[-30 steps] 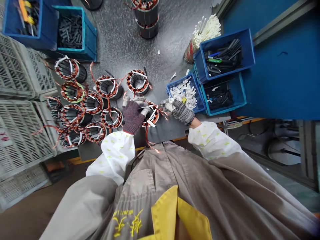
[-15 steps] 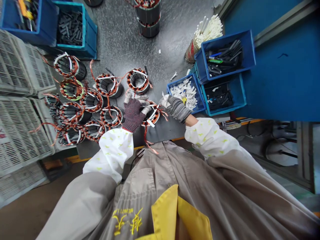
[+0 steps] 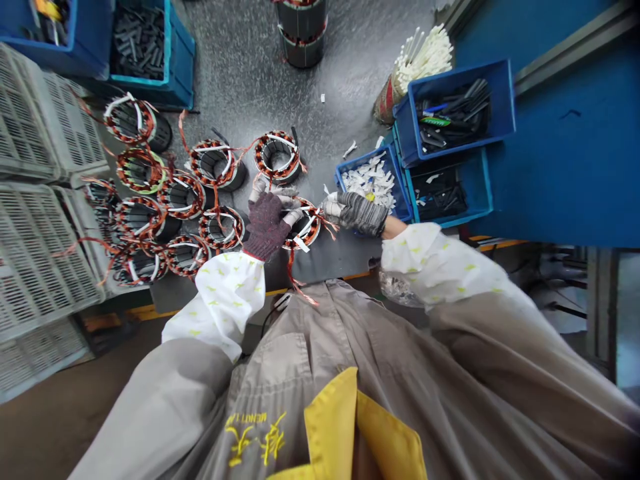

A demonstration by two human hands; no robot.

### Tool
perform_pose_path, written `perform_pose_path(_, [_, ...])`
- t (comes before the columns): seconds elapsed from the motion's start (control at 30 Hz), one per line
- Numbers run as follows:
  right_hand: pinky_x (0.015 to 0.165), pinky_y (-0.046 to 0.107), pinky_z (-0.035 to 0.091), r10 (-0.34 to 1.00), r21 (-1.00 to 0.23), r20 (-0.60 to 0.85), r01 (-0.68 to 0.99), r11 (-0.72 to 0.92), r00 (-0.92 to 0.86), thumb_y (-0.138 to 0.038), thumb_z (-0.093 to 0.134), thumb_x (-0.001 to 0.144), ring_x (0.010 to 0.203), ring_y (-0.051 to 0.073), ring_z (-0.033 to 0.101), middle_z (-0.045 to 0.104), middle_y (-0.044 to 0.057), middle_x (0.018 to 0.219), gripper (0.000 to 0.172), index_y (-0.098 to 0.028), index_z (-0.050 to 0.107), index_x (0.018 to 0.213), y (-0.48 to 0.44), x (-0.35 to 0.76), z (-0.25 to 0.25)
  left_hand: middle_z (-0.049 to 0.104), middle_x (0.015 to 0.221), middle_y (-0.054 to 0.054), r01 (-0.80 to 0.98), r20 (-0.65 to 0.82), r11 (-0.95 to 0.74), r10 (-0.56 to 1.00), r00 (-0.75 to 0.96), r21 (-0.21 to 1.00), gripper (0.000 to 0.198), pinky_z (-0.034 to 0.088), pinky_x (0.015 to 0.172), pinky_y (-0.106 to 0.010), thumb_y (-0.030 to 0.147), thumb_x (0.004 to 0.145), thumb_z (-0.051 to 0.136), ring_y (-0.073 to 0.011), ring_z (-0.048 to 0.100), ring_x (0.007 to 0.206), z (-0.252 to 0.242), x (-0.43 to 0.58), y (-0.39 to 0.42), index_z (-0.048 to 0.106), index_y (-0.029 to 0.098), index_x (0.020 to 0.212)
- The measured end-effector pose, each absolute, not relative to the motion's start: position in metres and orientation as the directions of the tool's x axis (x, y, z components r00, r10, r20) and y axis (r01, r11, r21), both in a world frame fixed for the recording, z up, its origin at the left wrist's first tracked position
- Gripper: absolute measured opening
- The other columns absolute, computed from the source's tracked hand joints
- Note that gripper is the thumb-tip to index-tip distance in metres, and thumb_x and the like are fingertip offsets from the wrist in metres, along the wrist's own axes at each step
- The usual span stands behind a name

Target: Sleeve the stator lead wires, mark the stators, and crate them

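A motor stator (image 3: 306, 229) wound with copper wire and white insulating strips sits on the dark bench near its front edge. My left hand (image 3: 267, 220), in a dark red knit glove, lies over the stator's left side with the fingers curled on its rim. My right hand (image 3: 356, 211), in a grey knit glove, is closed at the stator's right edge, pinching at the winding; what it pinches is too small to make out. Loose copper leads (image 3: 295, 280) hang from the stator over the bench edge.
Several more wound stators (image 3: 175, 200) crowd the bench to the left. A blue bin of white paper slips (image 3: 373, 180) stands just right of my right hand, with blue bins of black parts (image 3: 450, 117) behind it. White slotted crates (image 3: 40, 200) line the left. A bundle of white ties (image 3: 417, 60) leans behind.
My right elbow has swung out to the right and the hand has flattened toward the stator's edge. The left hand has stayed on the stator.
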State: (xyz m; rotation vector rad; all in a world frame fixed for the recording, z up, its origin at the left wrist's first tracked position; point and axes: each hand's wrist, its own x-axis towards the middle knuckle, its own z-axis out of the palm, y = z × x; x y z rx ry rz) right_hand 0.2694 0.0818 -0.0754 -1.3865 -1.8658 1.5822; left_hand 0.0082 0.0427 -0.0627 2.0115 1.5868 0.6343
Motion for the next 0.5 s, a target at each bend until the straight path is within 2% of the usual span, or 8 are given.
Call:
perform_pose_path(0.03, [0.087, 0.040, 0.068, 0.783, -0.872, -0.336, 0.487, -0.049, -0.523, -0.055, 0.069, 0.102, 0.087, 0.025, 0.077, 0.082, 0.007, 0.090, 0.033, -0.025, 0.075, 0.091, 0.089, 0.269, -0.070, 0.083, 0.128, -0.005, 0.745, 0.052, -0.202, 0.974, 0.220, 0.636, 0.010, 0.020, 0.144, -0.060, 0.035, 0.099, 0.073, -0.0297, 0.074, 0.132, -0.063, 0.008, 0.043, 0.073, 0.030, 0.107])
perform_pose_path(0.1, [0.095, 0.045, 0.064, 0.711, -0.798, -0.336, 0.588, 0.133, -0.618, -0.046, 0.078, 0.096, 0.092, 0.029, 0.078, 0.082, 0.009, 0.089, 0.025, -0.023, 0.075, 0.086, 0.103, 0.270, -0.057, 0.083, 0.128, -0.005, 0.751, 0.035, -0.200, 0.973, 0.230, 0.629, 0.010, 0.019, 0.145, -0.059, 0.036, 0.099, 0.073, -0.0291, 0.074, 0.132, -0.063, 0.008, 0.044, 0.074, 0.030, 0.106])
perform_pose_path(0.2, [0.103, 0.052, 0.059, 0.623, -0.559, -0.341, 0.685, 0.467, -0.704, -0.031, 0.078, 0.094, 0.106, 0.039, 0.079, 0.082, 0.014, 0.088, 0.016, -0.020, 0.074, 0.083, 0.119, 0.271, -0.040, 0.084, 0.127, -0.005, 0.746, 0.009, -0.209, 0.965, 0.263, 0.632, 0.010, 0.022, 0.144, -0.059, 0.036, 0.098, 0.073, -0.0298, 0.073, 0.133, -0.063, 0.007, 0.047, 0.075, 0.030, 0.105])
perform_pose_path(0.27, [0.102, 0.053, 0.060, 0.567, -0.490, -0.373, 0.675, 0.552, -0.735, -0.027, 0.077, 0.093, 0.106, 0.040, 0.079, 0.083, 0.014, 0.089, 0.012, -0.020, 0.075, 0.084, 0.121, 0.275, -0.036, 0.084, 0.127, -0.005, 0.726, 0.009, -0.231, 0.955, 0.295, 0.648, 0.009, 0.025, 0.143, -0.060, 0.036, 0.098, 0.073, -0.0303, 0.074, 0.133, -0.063, 0.007, 0.048, 0.076, 0.030, 0.104])
perform_pose_path(0.33, [0.101, 0.050, 0.062, 0.545, -0.583, -0.365, 0.642, 0.498, -0.755, -0.033, 0.074, 0.096, 0.104, 0.035, 0.080, 0.085, 0.012, 0.096, 0.014, -0.020, 0.080, 0.097, 0.112, 0.284, -0.038, 0.083, 0.127, -0.005, 0.714, 0.003, -0.231, 0.952, 0.305, 0.661, 0.011, 0.029, 0.140, -0.061, 0.036, 0.098, 0.072, -0.0307, 0.073, 0.133, -0.063, 0.006, 0.049, 0.077, 0.029, 0.105])
perform_pose_path(0.37, [0.101, 0.047, 0.063, 0.570, -0.671, -0.341, 0.618, 0.410, -0.748, -0.038, 0.072, 0.098, 0.103, 0.032, 0.080, 0.086, 0.012, 0.102, 0.023, -0.020, 0.082, 0.107, 0.104, 0.291, -0.041, 0.084, 0.126, -0.006, 0.715, -0.006, -0.219, 0.955, 0.298, 0.664, 0.012, 0.030, 0.139, -0.062, 0.036, 0.098, 0.072, -0.0312, 0.073, 0.134, -0.063, 0.006, 0.049, 0.077, 0.029, 0.106])
perform_pose_path(0.43, [0.098, 0.044, 0.067, 0.696, -0.825, -0.298, 0.543, 0.156, -0.654, -0.049, 0.067, 0.101, 0.102, 0.029, 0.080, 0.085, 0.012, 0.113, 0.042, -0.019, 0.080, 0.126, 0.084, 0.303, -0.047, 0.084, 0.123, -0.006, 0.718, -0.023, -0.195, 0.959, 0.283, 0.668, 0.012, 0.032, 0.138, -0.063, 0.037, 0.098, 0.073, -0.0320, 0.073, 0.134, -0.064, 0.007, 0.049, 0.077, 0.029, 0.105])
perform_pose_path(0.5, [0.092, 0.045, 0.070, 0.817, -0.885, -0.316, 0.460, -0.070, -0.483, -0.060, 0.064, 0.103, 0.097, 0.029, 0.081, 0.085, 0.013, 0.113, 0.053, -0.018, 0.078, 0.133, 0.063, 0.310, -0.053, 0.084, 0.123, -0.006, 0.710, -0.022, -0.189, 0.960, 0.277, 0.678, 0.011, 0.030, 0.139, -0.062, 0.038, 0.097, 0.074, -0.0317, 0.073, 0.133, -0.064, 0.008, 0.048, 0.077, 0.029, 0.103])
